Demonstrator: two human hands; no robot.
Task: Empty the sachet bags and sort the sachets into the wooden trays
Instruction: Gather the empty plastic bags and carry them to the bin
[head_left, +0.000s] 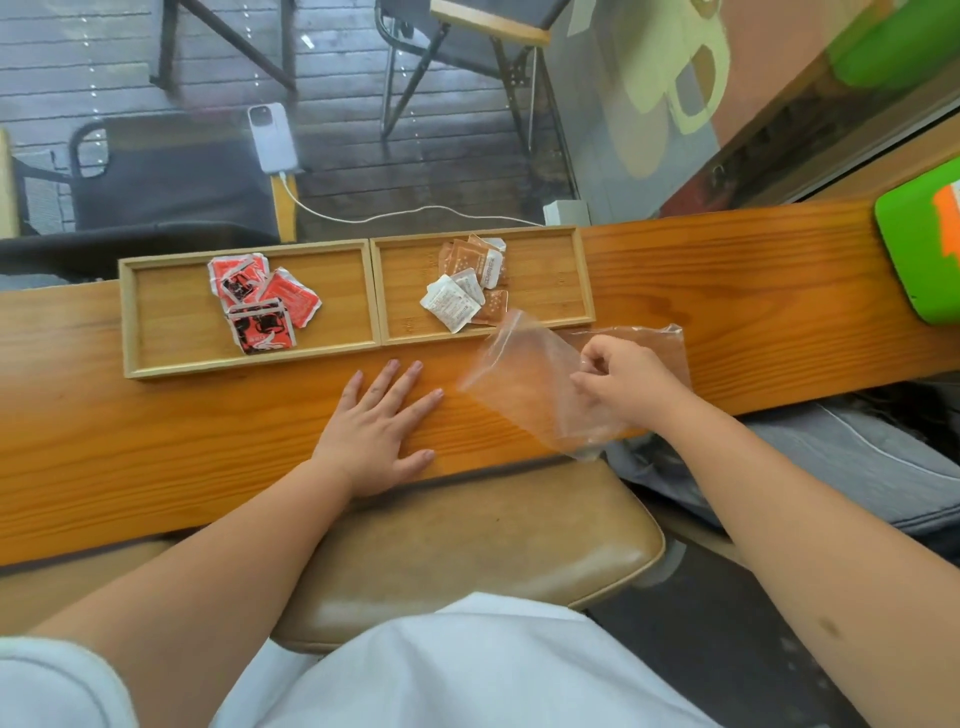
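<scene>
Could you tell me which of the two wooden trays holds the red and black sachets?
The left wooden tray holds the red and black sachets; the right wooden tray holds white and pale orange sachets instead.

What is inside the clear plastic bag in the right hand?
The clear plastic bag looks empty; only the wooden counter shows through. The right hand covers one part of it.

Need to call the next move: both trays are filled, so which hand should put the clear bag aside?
Right. The right hand already pinches the empty clear bag, which lies on its side of the counter. The left hand rests flat, holding nothing.
</scene>
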